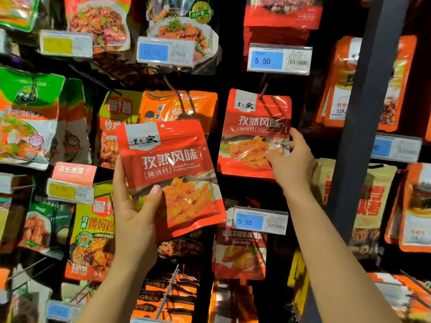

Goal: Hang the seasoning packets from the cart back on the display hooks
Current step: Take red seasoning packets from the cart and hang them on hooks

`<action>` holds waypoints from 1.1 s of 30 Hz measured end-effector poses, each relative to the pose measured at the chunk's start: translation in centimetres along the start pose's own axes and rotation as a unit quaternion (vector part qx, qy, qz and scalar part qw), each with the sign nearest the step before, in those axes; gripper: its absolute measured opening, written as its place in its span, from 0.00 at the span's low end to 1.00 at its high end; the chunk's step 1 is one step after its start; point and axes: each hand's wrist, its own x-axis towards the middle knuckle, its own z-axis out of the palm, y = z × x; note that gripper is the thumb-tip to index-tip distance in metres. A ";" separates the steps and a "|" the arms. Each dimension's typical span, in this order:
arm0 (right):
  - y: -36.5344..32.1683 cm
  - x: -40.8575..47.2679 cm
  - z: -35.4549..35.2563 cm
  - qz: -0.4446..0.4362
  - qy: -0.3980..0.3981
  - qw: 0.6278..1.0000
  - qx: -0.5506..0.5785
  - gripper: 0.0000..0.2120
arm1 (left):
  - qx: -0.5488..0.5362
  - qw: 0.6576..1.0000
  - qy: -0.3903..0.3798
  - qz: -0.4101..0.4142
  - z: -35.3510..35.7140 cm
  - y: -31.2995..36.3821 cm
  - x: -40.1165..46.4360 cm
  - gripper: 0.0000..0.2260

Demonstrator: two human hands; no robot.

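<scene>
Left hand (134, 206) gripped a red cumin packet (172, 180) by its lower left edge, thumb over the front. Right hand (291, 159) pinched the hooked packet (251, 134) at its right edge.

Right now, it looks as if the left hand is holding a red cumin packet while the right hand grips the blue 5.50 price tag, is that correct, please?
Not quite. The right hand grips the lower right edge of the red cumin packet on the hook, not a price tag; the head view shows it. The left hand does hold a red cumin packet.
</scene>
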 end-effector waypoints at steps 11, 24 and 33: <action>-2.3 -6.7 -1.6 -0.125 -0.091 0.988 0.017 0.27 | -0.005 0.996 -0.066 0.055 2.8 -0.3 -0.9 0.30; -1.3 -5.9 -2.1 -0.019 -0.086 0.982 0.169 0.36 | 0.358 0.876 -0.112 0.303 -0.8 -3.1 1.4 0.30; -1.4 -2.5 -2.0 -0.015 -0.048 0.988 0.143 0.36 | 0.605 0.755 -0.106 0.231 -5.0 -8.9 3.3 0.30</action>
